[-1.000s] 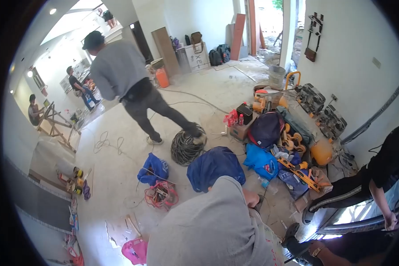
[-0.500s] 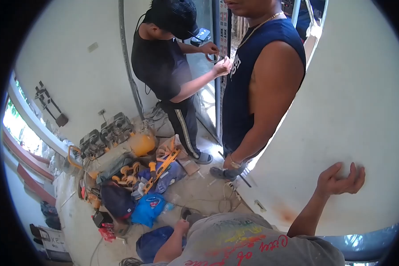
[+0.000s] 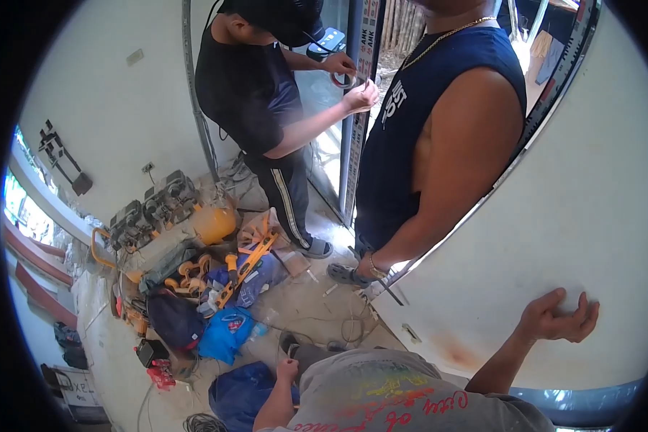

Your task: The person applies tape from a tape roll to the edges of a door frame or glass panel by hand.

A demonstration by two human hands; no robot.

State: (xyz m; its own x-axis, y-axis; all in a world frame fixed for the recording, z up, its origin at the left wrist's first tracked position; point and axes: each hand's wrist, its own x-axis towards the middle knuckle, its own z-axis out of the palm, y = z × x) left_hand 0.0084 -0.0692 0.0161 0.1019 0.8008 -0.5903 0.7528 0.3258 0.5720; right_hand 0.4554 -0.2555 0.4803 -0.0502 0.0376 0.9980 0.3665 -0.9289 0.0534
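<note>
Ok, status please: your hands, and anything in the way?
Right hand raised before the white wall, half-open, looks empty. Left hand low near the dark blue bag, grip unclear. Standing ahead: person in black, person in navy top.

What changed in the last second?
View swung right: level now shows at left, grey-shirted walker is gone from view. Right hand sits slightly lower in frame than half a second ago; no visible grab or release. Unchanged since then: left hand low by navy bag, tape with co-worker in black.
</note>
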